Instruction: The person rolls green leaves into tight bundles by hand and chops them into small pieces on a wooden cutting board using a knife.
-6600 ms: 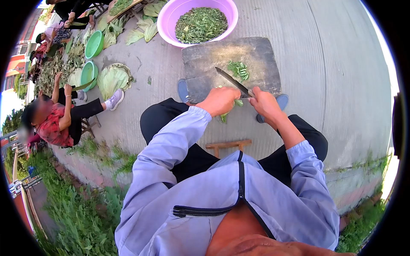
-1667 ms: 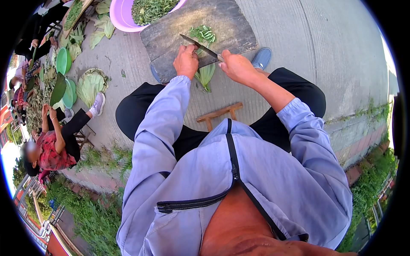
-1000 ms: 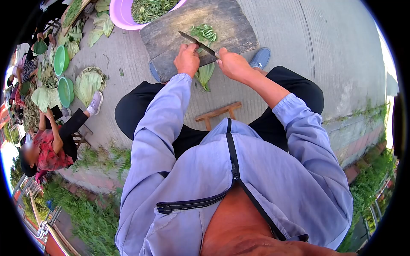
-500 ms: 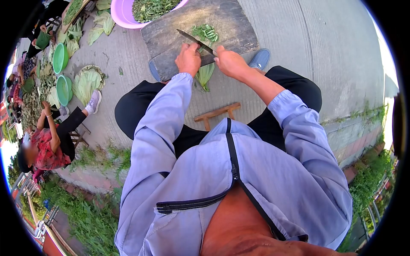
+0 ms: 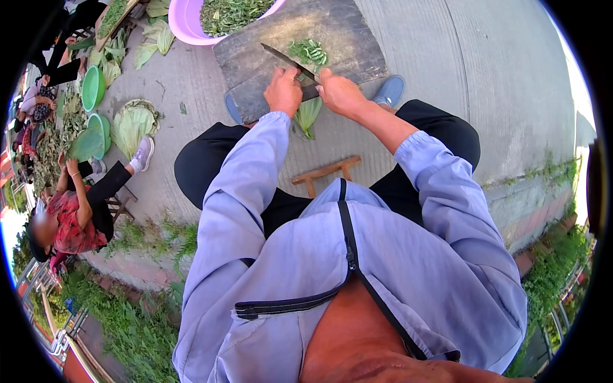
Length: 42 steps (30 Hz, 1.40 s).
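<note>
My right hand (image 5: 340,94) is closed around the handle of a long dark knife (image 5: 284,57). The blade points away to the left, across the wooden board (image 5: 345,29). My left hand (image 5: 283,90), fingers bent, presses a green leaf (image 5: 308,117) to the board close to the blade. The leaf's pale lower part sticks out between my hands over the near edge. Just beyond the knife lies a small heap of chopped green strips (image 5: 309,51).
A pink basin (image 5: 185,25) of cut greens stands behind the board. Left are green basins (image 5: 93,87), large leaves (image 5: 134,126) on the concrete and a seated person in a red top (image 5: 70,223). Near my knees is a wooden stool (image 5: 325,168).
My right hand and the knife have shifted slightly left. My left hand stays almost in place on the leaf. The seated person now holds a large leaf by the green basin.
</note>
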Motion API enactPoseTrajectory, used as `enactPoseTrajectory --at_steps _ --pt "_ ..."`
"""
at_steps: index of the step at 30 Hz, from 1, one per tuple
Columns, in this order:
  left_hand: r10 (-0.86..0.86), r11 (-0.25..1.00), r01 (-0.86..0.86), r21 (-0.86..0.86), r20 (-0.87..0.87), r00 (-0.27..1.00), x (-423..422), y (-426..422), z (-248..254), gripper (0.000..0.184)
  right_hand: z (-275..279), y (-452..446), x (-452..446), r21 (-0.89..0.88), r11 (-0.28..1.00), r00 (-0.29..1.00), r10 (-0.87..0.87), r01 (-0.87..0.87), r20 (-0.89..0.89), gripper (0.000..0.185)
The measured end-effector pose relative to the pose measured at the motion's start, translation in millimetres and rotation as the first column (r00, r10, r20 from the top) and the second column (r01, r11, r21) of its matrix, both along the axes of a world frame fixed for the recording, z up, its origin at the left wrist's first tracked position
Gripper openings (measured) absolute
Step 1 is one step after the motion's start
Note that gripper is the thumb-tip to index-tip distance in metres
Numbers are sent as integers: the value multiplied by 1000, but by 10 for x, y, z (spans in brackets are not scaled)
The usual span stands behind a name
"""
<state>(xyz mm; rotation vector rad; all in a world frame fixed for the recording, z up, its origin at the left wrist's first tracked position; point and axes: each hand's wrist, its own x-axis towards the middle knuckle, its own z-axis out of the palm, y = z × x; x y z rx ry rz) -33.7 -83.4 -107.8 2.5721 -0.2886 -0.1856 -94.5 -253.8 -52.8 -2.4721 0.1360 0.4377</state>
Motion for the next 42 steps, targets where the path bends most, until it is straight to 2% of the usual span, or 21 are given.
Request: enactPoseTrajectory --at_steps 17,29,42 --pt "38 999 -38 9 -14 999 -36 -15 23 19 -85 -131 -47 42 998 998 -54 55 -24 29" --pt "51 999 -51 12 -6 999 -36 -28 36 19 188 -195 -109 57 998 1000 7 -7 2 33" --pt "53 999 -53 9 7 999 -35 -25 27 18 153 -197 -163 40 998 999 42 -41 -5 33"
